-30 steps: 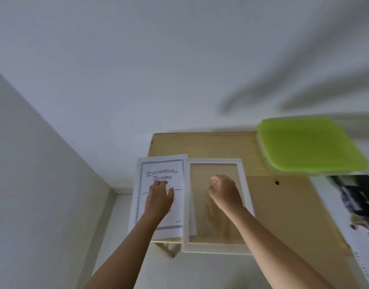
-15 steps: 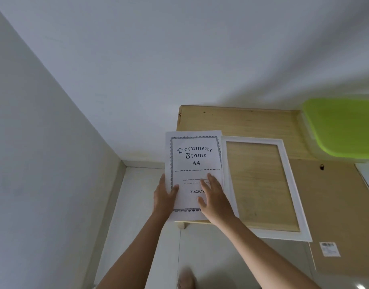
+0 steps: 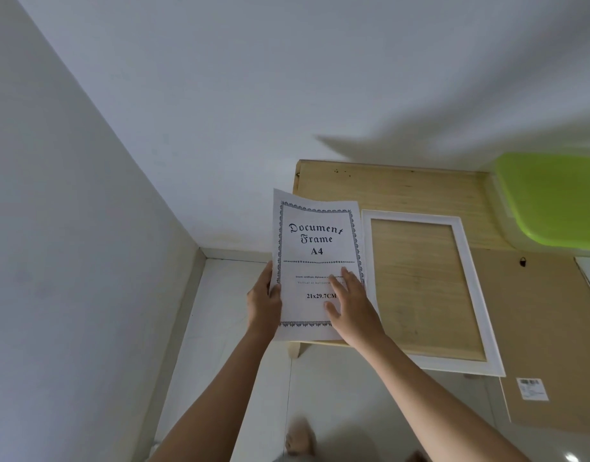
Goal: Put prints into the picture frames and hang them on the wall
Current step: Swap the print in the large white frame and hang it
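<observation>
My left hand [image 3: 263, 303] pinches the white printed paper sheet [image 3: 315, 248] at its edge; straight fingers [image 3: 346, 278] of my right hand [image 3: 353, 310] press it.

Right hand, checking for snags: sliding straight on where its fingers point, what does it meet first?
The right hand would meet only more of the sheet under it, then probably bare table; depth is unclear.

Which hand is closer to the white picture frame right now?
Right. The right hand lies flat on the insert sheet, just beside the white picture frame's left rail; the left hand grips the sheet's far left edge, farther away.
</observation>
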`<state>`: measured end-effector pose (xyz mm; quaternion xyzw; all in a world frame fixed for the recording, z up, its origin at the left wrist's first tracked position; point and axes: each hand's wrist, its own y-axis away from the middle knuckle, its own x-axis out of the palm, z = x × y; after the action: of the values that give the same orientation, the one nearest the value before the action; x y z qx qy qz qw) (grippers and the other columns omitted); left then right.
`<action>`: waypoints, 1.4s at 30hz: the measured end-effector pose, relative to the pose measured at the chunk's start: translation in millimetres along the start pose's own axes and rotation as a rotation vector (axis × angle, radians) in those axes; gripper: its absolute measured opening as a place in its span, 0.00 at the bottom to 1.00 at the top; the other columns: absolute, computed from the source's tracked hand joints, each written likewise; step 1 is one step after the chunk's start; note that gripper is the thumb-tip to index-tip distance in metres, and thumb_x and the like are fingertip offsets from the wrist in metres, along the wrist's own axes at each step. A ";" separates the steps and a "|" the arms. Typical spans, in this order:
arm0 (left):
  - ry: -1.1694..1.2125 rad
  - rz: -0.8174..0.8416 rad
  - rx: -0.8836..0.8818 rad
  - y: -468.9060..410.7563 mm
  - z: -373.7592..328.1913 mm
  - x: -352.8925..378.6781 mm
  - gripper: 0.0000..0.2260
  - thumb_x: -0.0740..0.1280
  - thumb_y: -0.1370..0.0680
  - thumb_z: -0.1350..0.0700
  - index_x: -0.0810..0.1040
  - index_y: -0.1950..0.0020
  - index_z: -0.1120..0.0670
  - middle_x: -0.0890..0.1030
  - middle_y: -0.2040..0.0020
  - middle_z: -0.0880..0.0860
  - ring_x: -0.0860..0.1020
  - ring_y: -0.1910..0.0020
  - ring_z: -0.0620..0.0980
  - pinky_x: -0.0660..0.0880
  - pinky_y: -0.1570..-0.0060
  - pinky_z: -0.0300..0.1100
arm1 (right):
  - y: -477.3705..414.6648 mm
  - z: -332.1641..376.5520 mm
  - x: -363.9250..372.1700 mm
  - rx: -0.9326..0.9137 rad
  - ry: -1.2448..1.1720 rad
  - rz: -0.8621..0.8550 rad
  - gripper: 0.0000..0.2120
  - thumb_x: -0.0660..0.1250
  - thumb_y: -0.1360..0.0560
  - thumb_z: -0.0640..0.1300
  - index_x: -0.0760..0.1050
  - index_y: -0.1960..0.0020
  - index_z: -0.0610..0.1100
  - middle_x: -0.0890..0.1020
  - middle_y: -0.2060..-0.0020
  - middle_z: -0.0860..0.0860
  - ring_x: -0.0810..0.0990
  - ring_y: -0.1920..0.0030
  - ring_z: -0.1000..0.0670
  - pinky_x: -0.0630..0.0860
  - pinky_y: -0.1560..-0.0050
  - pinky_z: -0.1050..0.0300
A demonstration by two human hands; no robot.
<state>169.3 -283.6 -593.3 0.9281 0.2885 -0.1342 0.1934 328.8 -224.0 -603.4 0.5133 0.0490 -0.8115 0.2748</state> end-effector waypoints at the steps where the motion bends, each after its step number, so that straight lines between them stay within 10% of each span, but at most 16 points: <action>1: 0.009 0.000 0.002 -0.5 0.0 -3.4 0.24 0.57 0.23 0.68 0.66 0.29 0.52 0.75 0.39 0.45 0.74 0.42 0.45 0.72 0.45 0.36 | 0.3 -0.1 -0.3 0.005 0.003 0.002 0.26 0.56 0.21 0.49 0.54 0.25 0.46 0.50 0.24 0.48 0.47 0.24 0.50 0.57 0.28 0.54; 9: 0.074 -0.108 0.042 -6.9 -15.6 -46.9 0.22 0.59 0.24 0.67 0.70 0.31 0.52 0.77 0.37 0.51 0.76 0.38 0.50 0.73 0.38 0.46 | -1.3 4.0 -5.8 0.021 0.021 0.025 0.26 0.58 0.21 0.47 0.55 0.26 0.45 0.52 0.25 0.46 0.48 0.24 0.48 0.59 0.27 0.52; 13: 0.101 -0.192 0.137 2.3 -38.3 -64.3 0.21 0.60 0.23 0.67 0.69 0.30 0.55 0.76 0.37 0.49 0.77 0.44 0.46 0.73 0.56 0.24 | -6.3 33.9 -22.9 -0.065 -0.103 -0.069 0.24 0.59 0.21 0.45 0.59 0.27 0.43 0.57 0.26 0.45 0.53 0.25 0.48 0.58 0.28 0.55; 17: 0.097 -0.152 0.222 19.7 -60.0 -58.1 0.20 0.60 0.21 0.63 0.67 0.29 0.53 0.78 0.43 0.47 0.80 0.56 0.44 0.77 0.65 0.30 | -20.5 99.0 -61.3 -0.188 -0.532 -0.190 0.21 0.60 0.21 0.46 0.65 0.30 0.42 0.71 0.33 0.46 0.69 0.32 0.50 0.67 0.32 0.51; 22: 0.022 -0.145 0.347 36.3 -76.8 -41.5 0.18 0.60 0.21 0.62 0.69 0.31 0.53 0.76 0.36 0.49 0.76 0.40 0.47 0.75 0.42 0.40 | -28.8 140.1 -107.0 -0.159 -0.730 -0.214 0.23 0.62 0.22 0.48 0.65 0.30 0.43 0.76 0.38 0.45 0.75 0.45 0.57 0.66 0.57 0.83; 28: 0.012 -0.125 0.525 48.2 -85.6 -20.1 0.20 0.60 0.22 0.68 0.69 0.31 0.57 0.74 0.42 0.41 0.72 0.45 0.26 0.70 0.46 0.25 | -32.3 133.8 -121.8 -0.117 -0.647 -0.289 0.22 0.65 0.25 0.43 0.69 0.32 0.43 0.80 0.52 0.49 0.77 0.56 0.57 0.70 0.55 0.73; 32: 0.030 -0.035 0.600 54.2 -89.3 -10.3 0.18 0.59 0.20 0.61 0.68 0.30 0.54 0.72 0.33 0.49 0.69 0.33 0.40 0.67 0.34 0.37 | -34.3 121.0 -133.2 -0.187 -0.630 -0.397 0.12 0.60 0.26 0.33 0.79 0.47 0.41 0.70 0.74 0.47 0.63 0.73 0.55 0.64 0.66 0.65; 39: 0.173 0.002 0.463 35.4 -113.9 -4.2 0.29 0.50 0.26 0.35 0.63 0.28 0.47 0.63 0.27 0.46 0.62 0.30 0.39 0.59 0.38 0.23 | -22.1 75.5 -187.7 -0.153 -0.872 -0.372 0.19 0.63 0.25 0.34 0.72 0.35 0.45 0.73 0.69 0.51 0.68 0.68 0.60 0.69 0.62 0.67; 42: 0.121 0.008 0.389 16.8 -126.8 9.4 0.27 0.51 0.23 0.37 0.59 0.26 0.47 0.60 0.25 0.47 0.59 0.27 0.44 0.57 0.29 0.40 | -6.8 50.1 -209.7 -0.161 -1.033 -0.394 0.19 0.64 0.26 0.31 0.72 0.36 0.42 0.76 0.69 0.58 0.71 0.68 0.62 0.68 0.60 0.71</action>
<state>204.2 -236.4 -479.2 0.9555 0.2646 -0.1304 -0.0069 352.5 -153.5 -401.0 0.0072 0.0647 -0.9873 0.1448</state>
